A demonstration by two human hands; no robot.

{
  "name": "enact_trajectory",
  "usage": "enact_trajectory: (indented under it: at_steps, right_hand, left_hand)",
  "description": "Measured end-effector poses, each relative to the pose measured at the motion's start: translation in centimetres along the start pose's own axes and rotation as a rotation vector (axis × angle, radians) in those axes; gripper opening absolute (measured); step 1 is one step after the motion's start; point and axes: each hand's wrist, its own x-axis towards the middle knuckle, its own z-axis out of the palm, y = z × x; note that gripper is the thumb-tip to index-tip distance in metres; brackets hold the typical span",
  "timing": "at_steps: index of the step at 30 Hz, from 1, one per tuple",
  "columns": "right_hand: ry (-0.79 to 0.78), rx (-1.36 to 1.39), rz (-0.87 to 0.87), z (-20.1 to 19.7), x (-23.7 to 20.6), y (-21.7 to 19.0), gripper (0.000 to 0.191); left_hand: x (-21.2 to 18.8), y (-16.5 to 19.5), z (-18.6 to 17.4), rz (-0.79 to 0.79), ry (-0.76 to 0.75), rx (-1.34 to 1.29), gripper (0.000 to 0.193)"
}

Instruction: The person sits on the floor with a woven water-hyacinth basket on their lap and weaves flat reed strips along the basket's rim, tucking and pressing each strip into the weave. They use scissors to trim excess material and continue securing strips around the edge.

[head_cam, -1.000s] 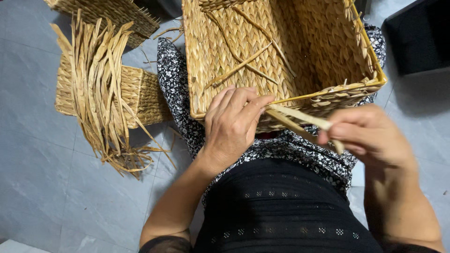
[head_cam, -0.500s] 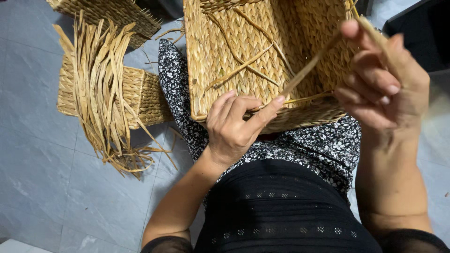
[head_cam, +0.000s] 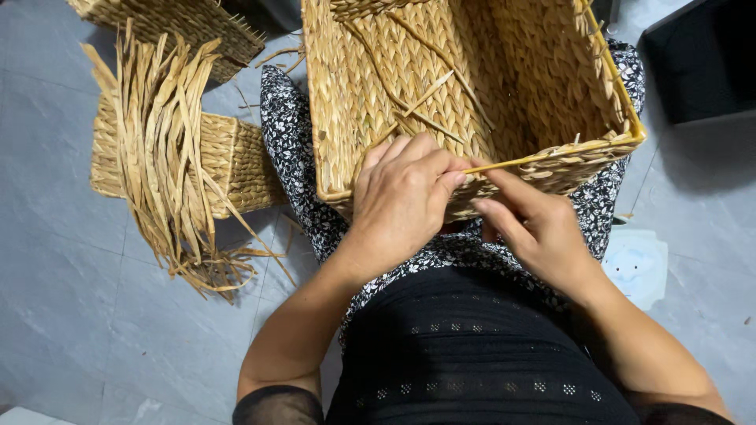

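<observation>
Here, left hand (head_cam: 405, 201) and right hand (head_cam: 531, 228) pinch-grip straw strand (head_cam: 512, 163) at basket (head_cam: 339, 118) rim

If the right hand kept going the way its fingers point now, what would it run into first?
Most likely the left hand. The right hand points up and to the left, its fingertips already against the left fingers at the woven basket rim; depth is hard to judge, so it might touch the rim instead.

On the grey floor (head_cam: 71, 315) to your left, you have a straw bundle (head_cam: 169, 165) draped over a small basket (head_cam: 232, 161). Another basket (head_cam: 169, 24) sits at the top edge, a black box (head_cam: 705, 59) at the top right corner, and a white pad (head_cam: 638, 264) lies near the right edge.
</observation>
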Motion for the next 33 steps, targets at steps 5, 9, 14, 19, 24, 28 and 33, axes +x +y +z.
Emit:
enact_trajectory:
  at_steps: [5,9,14,19,24,28,33]
  right_hand:
    - [-0.107,0.279,0.179,-0.7,1.2,1.7,0.022]
    - [-0.292,0.403,0.212,-4.4,0.0,3.4,0.021]
    - [-0.363,0.537,0.058,-9.8,-1.6,2.4,0.019]
    - [-0.324,0.969,0.042,-10.1,0.5,0.3,0.021]
    - [-0.161,1.013,-0.017,-8.3,2.8,-0.2,0.015]
    - [-0.186,1.085,-0.006,-8.9,2.2,-1.0,0.026]
    - [-0.215,1.204,0.034,-8.9,3.7,-1.6,0.044]
  left_hand:
    - [-0.5,-0.2,-0.9,0.093,0.031,-0.048,0.015]
    - [-0.9,-0.7,-0.3,0.109,0.054,-0.03,0.022]
    - [-1.5,-1.5,1.1,0.205,0.189,0.06,0.024]
    - [-2.0,-2.3,1.3,0.391,0.303,0.096,0.023]
    - [-2.3,-2.4,1.2,0.407,0.291,0.12,0.024]
    - [-2.2,-2.5,1.3,0.43,0.314,0.146,0.026]
    - [-2.0,-2.1,1.4,0.42,0.352,0.2,0.041]
